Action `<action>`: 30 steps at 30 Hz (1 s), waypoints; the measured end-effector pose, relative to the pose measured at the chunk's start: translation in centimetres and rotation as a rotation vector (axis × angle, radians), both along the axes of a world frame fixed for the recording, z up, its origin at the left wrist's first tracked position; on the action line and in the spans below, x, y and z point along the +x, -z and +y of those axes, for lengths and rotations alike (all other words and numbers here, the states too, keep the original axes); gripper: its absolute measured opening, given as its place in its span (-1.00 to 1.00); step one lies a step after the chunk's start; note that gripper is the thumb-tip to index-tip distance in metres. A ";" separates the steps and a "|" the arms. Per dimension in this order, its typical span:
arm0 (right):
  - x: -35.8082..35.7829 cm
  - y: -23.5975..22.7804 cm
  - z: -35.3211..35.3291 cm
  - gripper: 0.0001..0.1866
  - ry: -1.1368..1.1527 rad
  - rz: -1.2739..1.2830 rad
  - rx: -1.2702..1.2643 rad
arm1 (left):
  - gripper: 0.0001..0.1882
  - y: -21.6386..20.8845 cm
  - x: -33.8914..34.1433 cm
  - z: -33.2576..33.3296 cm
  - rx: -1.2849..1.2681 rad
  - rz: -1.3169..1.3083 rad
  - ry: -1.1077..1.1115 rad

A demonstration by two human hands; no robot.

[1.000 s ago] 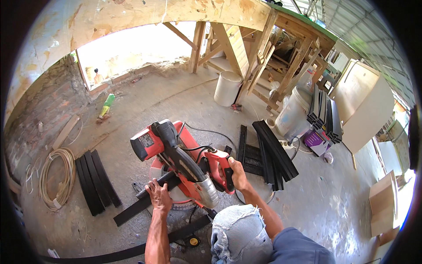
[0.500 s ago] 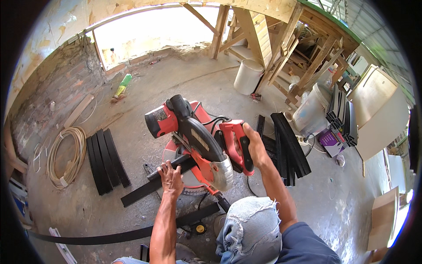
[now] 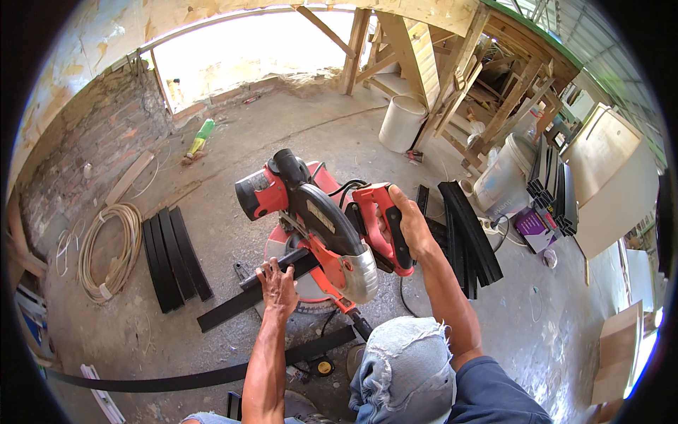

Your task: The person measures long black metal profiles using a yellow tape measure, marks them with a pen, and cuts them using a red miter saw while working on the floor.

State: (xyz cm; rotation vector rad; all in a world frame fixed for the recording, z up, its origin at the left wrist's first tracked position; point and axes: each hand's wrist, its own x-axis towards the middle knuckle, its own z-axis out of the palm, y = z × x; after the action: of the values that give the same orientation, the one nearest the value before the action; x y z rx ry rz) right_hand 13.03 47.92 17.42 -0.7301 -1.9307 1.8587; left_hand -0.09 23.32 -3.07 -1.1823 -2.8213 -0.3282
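Note:
A red and black miter saw (image 3: 321,219) stands on the concrete floor in front of me, its silver-grey blade guard over the base. My right hand (image 3: 412,222) is closed round the saw's red and black handle (image 3: 381,230). A black metal bar (image 3: 236,307) lies slantwise across the saw base, its near-left end sticking out. My left hand (image 3: 279,286) grips this bar beside the saw head, fingers bent over its far edge. The guard and saw head hide the blade and the bar's right end.
Cut black strips (image 3: 169,258) and a coiled hose (image 3: 109,244) lie left. More black bars (image 3: 466,237) lie right, near a white bucket (image 3: 505,173). A long black strip (image 3: 212,378) crosses the floor near my legs, beside a tape measure (image 3: 325,367).

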 end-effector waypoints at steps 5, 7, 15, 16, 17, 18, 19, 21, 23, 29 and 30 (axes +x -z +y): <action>0.5 0.4 -0.2 -0.25 0.017 0.014 0.010 | -0.48 -0.6 -0.1 -0.2 -0.007 0.001 0.000; 0.8 1.1 -0.3 -0.25 0.026 0.011 0.021 | -0.48 -0.5 0.0 0.0 -0.008 -0.010 0.003; 3.9 5.3 -1.2 -0.29 0.044 0.098 0.015 | -0.47 -0.2 0.1 0.0 -0.003 0.032 0.003; 4.3 5.9 -1.4 -0.30 0.040 0.134 0.014 | -0.48 -0.2 0.0 0.0 -0.011 0.034 0.001; 4.7 6.8 -1.4 -0.30 0.025 0.165 0.014 | -0.48 -0.3 0.0 0.0 -0.018 0.036 0.000; 5.0 7.3 -1.6 -0.30 0.023 0.184 0.020 | -0.48 -0.4 0.0 0.0 -0.016 0.038 0.001; 5.2 7.8 -1.8 -0.30 0.021 0.202 0.027 | -0.48 -0.4 0.0 0.0 -0.007 0.016 0.001; 5.5 8.0 -1.9 -0.31 0.022 0.222 0.025 | -0.48 -0.5 0.0 0.0 0.002 -0.003 0.003; 5.4 7.7 -1.9 -0.31 0.020 0.200 0.021 | -0.49 -0.6 0.0 0.1 -0.006 0.005 0.009; 2.7 3.6 -0.4 -0.31 -0.078 0.146 0.075 | -0.47 -0.2 -0.2 -0.4 0.011 -0.003 0.030; 1.9 1.7 -0.1 -0.32 -0.125 0.098 0.140 | -0.47 -0.2 -0.2 -0.6 0.000 0.000 0.029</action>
State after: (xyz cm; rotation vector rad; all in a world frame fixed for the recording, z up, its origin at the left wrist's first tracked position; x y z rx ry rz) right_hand 14.96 47.81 15.68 -0.4769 -2.0598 1.7724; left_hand -0.34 22.75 -2.84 -1.2244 -2.8067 -0.3307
